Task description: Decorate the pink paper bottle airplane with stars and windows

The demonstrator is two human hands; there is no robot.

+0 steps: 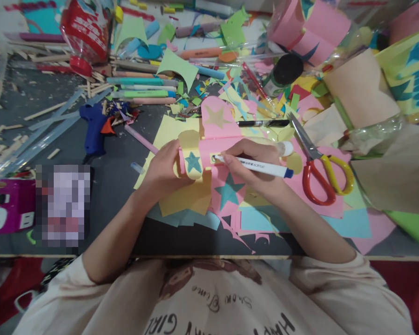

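Note:
In my right hand [256, 163] is a white acrylic marker [261, 166] with a dark blue end. Its tip touches a small yellow patch [216, 159] on a pink paper craft [206, 146]. My left hand [164, 165] grips the left end of this craft, next to a rounded yellow paper strip [196, 172] bearing a blue-green star [192, 162]. One pink flap with a yellow star [214, 116] points away from me. Nearer my body, another pink flap carries a teal star [229, 190]. My left thumb and fingers are partly hidden by the craft.
Scissors [321, 163] with red and yellow handles lie right of my right hand. A blue glue gun [92, 130] is on the left. Beyond are several markers [143, 88], paper scraps and a red-labelled bottle [85, 35]. A phone [63, 204] lies near the front edge.

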